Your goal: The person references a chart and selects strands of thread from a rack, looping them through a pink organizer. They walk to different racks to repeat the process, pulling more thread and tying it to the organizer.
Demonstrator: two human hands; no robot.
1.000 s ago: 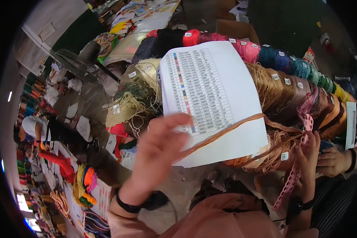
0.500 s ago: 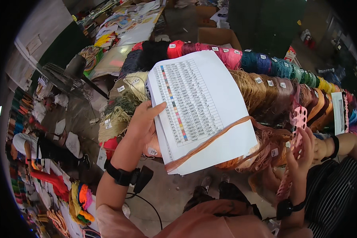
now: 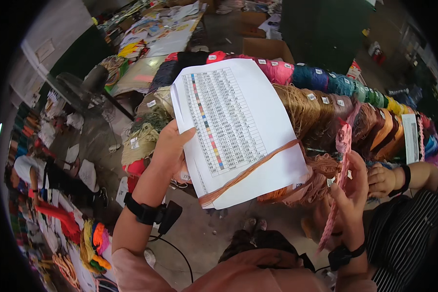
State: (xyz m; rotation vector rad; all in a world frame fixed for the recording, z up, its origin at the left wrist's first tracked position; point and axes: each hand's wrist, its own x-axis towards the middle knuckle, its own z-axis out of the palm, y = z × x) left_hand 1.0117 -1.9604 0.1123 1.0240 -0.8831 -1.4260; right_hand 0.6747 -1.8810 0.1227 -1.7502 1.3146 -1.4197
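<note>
My left hand (image 3: 171, 148) grips the left edge of a stack of printed paper sheets (image 3: 270, 121), thumb on top. The top sheet carries a table with a column of small colour swatches. A brown-orange bundle of thread (image 3: 246, 177) lies slantwise across the lower part of the sheets. To the right, my right hand (image 3: 351, 187) is closed around a long pink strip with holes (image 3: 343, 143), seen nearly edge-on, with pink thread at its upper end. Beyond the sheets' lower right corner hang rosy-brown threads (image 3: 321, 170); whether they join the bundle I cannot tell.
Rows of labelled thread hanks (image 3: 297, 104) in many colours fill the rack behind the sheets. Close on my right is another person's hand (image 3: 382, 180), with a striped garment below. A fan (image 3: 90, 82) stands at left. A cardboard box (image 3: 267, 48) sits behind the rack.
The sheets and my left hand have shifted slightly left. My right hand has moved left and turned the pink strip from its holed face to nearly edge-on.
</note>
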